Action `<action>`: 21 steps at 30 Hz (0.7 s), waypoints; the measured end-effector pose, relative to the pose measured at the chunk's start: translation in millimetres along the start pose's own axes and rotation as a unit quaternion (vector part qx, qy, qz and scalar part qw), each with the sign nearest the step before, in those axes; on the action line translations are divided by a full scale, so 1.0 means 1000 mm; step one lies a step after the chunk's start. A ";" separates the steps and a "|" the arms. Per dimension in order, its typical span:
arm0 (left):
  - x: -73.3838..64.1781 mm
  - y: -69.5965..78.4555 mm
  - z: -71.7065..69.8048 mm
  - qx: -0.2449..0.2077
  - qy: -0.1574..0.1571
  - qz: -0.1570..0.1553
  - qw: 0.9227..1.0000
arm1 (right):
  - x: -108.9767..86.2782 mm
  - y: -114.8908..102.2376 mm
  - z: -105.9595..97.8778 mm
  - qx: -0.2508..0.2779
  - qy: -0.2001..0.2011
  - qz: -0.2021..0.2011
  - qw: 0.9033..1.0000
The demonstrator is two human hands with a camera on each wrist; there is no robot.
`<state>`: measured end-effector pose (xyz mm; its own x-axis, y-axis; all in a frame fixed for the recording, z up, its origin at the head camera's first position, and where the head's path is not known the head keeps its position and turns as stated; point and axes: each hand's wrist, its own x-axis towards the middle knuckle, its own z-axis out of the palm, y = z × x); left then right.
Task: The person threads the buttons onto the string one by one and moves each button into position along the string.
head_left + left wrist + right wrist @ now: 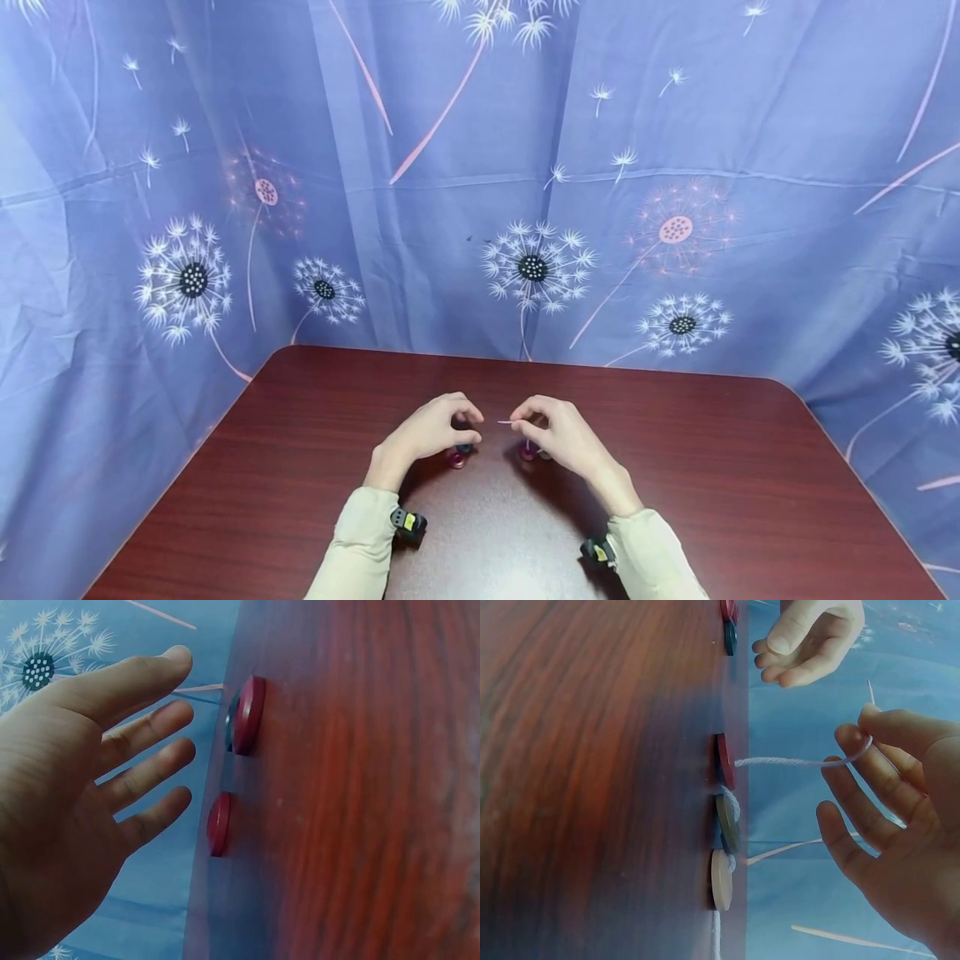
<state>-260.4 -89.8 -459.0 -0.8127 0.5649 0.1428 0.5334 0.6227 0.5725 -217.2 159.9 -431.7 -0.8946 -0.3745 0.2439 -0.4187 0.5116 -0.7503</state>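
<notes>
Seeing both hands over the tabletop, lower centre of the head frame. We have the right hand (566,437) pinching a thin white twisted cord (780,761) between thumb and index finger, other fingers loosely extended; the cord's short free end sticks out past the fingertips toward the left hand (431,429). That one holds nothing, fingers relaxed and apart, thumb clear of them.

In the right wrist frame we follow the cord leftward from the fingers to a flat round red disc (724,761) at centre; just below it come an olive-green round disc (727,823) and a pale beige round disc (721,880), cord showing between them and trailing off the bottom edge.

Near the left hand, in the left wrist frame, we get a larger-looking glossy red disc (250,716) at upper centre with a dark teal disc (229,724) partly hidden behind it, plus another red disc (220,824) lower down. All sit on the reddish-brown wood-grain table (750,483); blue dandelion-print curtain (450,275) fills the head frame's top.
</notes>
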 end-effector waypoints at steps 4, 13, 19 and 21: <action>-0.001 -0.001 0.000 -0.008 -0.002 -0.001 1.000 | 0.000 0.000 0.000 0.003 -0.007 0.002 1.000; -0.002 -0.006 0.003 -0.004 -0.002 0.000 1.000 | -0.002 0.003 0.001 0.008 -0.009 -0.003 1.000; -0.003 -0.009 0.005 0.003 -0.011 -0.010 1.000 | -0.003 0.004 0.000 0.009 -0.014 -0.004 1.000; -0.003 -0.009 0.006 0.015 -0.014 -0.014 1.000 | -0.002 0.004 -0.001 0.012 -0.015 -0.004 1.000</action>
<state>-261.4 -94.5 -469.4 -0.8211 0.5613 0.1038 0.5173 0.6549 0.5509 -216.8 163.6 -434.2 -0.8860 -0.4014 0.2320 -0.4217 0.4898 -0.7630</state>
